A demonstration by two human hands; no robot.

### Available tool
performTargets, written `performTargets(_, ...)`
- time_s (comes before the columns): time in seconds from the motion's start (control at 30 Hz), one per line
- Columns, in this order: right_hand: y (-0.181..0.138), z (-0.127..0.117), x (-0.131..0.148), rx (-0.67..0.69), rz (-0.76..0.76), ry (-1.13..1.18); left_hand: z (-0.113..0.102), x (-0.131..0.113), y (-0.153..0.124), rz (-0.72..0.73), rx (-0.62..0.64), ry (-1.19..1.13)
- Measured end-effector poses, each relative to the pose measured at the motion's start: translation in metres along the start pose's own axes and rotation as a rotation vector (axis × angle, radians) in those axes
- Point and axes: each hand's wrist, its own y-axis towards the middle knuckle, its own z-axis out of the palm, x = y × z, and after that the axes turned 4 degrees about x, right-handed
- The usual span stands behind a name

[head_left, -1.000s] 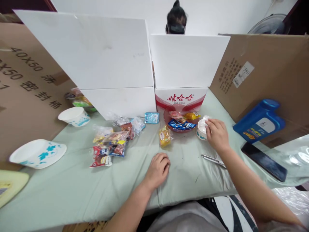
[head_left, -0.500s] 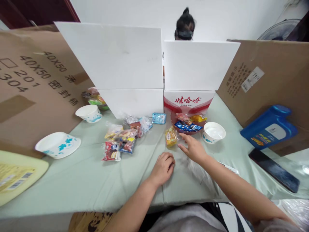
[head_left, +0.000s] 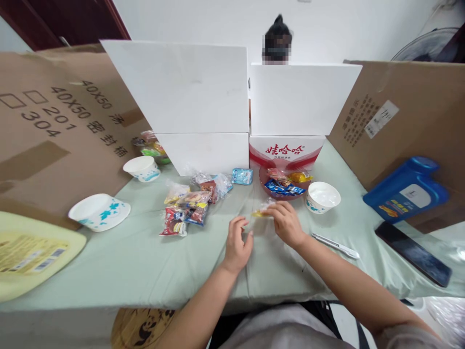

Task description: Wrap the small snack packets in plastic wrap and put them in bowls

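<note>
My right hand (head_left: 288, 225) is closed on a yellow wrapped snack (head_left: 258, 213), most of which its fingers cover. Just to the left, my left hand (head_left: 239, 246) hovers with thumb and fingers apart and nothing between them. Behind the right hand stands a reddish see-through bowl (head_left: 267, 188) with blue, pink and yellow snack packets in it. A white paper bowl (head_left: 323, 198) with a blue leaf print is to its right. Left of my hands lies a pile of wrapped snacks (head_left: 196, 198), with a light-blue packet (head_left: 242, 176) at its back right.
White box panels (head_left: 203, 87) stand at the back, with a person behind them. Cardboard walls (head_left: 407, 121) flank the table. On the right are a blue bottle (head_left: 407, 191), a phone (head_left: 413, 253) and a white box cutter (head_left: 336, 245); on the left, paper bowls (head_left: 100, 212) and a yellow jug (head_left: 36, 257).
My right hand has taken hold of the yellow snack, which lay on the table before. My left hand has lifted and spread its fingers. The view has shifted slightly.
</note>
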Motion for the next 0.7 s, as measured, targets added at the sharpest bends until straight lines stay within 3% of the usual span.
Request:
performTargets(0.07, -0.026, -0.007, 0.003, 0.062, -0.203, -0.087, -0.001, -0.003, -0.001, 0.036, 0.009, 0.020)
performTargets(0.13, -0.052, -0.011, 0.006, 0.170, -0.312, -0.144, -0.001, -0.008, -0.001, 0.141, 0.196, 0.032)
performTargets(0.23, -0.082, -0.020, 0.011, 0.276, -0.332, -0.127, 0.002, -0.015, -0.001, 0.259, 0.472, 0.078)
performTargets(0.33, -0.103, -0.042, 0.005, 0.169, -0.203, -0.065, 0.004, -0.017, -0.003, 0.251, 0.523, 0.116)
performTargets(0.47, -0.135, -0.067, -0.029, -0.070, 0.165, -0.160, 0.005, -0.015, -0.005, 0.227, 0.512, 0.109)
performTargets(0.57, -0.159, -0.071, -0.058, -0.065, 0.357, -0.343, 0.006, -0.015, -0.005, 0.217, 0.499, 0.104)
performTargets(0.7, -0.163, -0.065, -0.066, 0.015, 0.415, -0.359, 0.007, -0.016, -0.004, 0.218, 0.482, 0.100)
